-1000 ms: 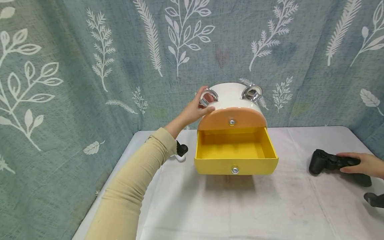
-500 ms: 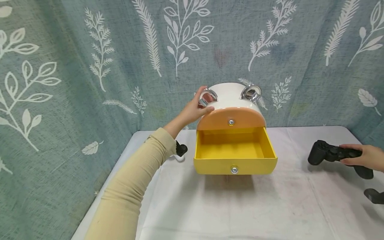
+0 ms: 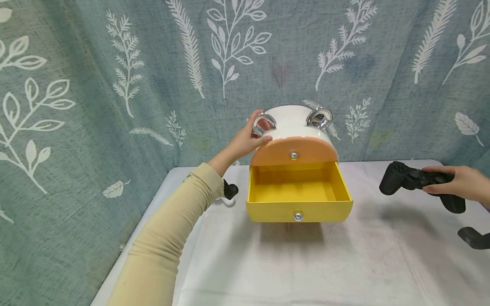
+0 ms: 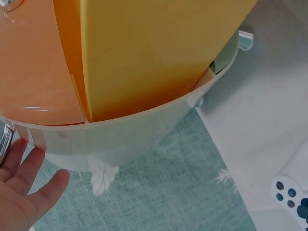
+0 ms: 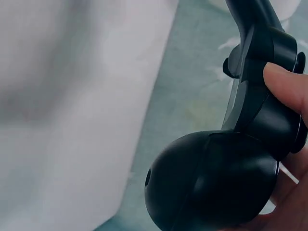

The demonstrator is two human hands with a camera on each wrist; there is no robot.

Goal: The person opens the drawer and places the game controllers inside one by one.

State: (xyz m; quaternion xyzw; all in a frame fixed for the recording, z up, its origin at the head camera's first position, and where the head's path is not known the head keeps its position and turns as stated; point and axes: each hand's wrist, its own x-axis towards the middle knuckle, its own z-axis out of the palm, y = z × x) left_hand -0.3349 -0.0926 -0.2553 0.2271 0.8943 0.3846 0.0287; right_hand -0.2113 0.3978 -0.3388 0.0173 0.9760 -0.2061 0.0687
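A rounded white chest of drawers [image 3: 287,121] stands on the table, with an orange upper drawer [image 3: 306,148] pushed in and a yellow lower drawer [image 3: 298,208] pulled out and bare inside. My left hand [image 3: 246,138] rests on its upper left side, thumb at the orange front's edge, fingers beside a chrome ring [image 3: 264,123]. In the left wrist view those fingers lie fairly straight against the white shell [image 4: 110,149]. To the right, my right hand [image 3: 455,182] holds a black game controller [image 3: 405,176] above the table. Its thumb presses the casing in the right wrist view.
A white game controller [image 4: 291,197] lies on the table left of the chest, mostly behind my left forearm in the head view. The white-covered table [image 3: 291,267] meets a green leaf-patterned curtain [image 3: 172,85] at the back and left. A second chrome ring [image 3: 319,119] tops the chest.
My right hand has lifted the black controller off the table and carried it up and slightly left. The left hand and the chest stay as they were.
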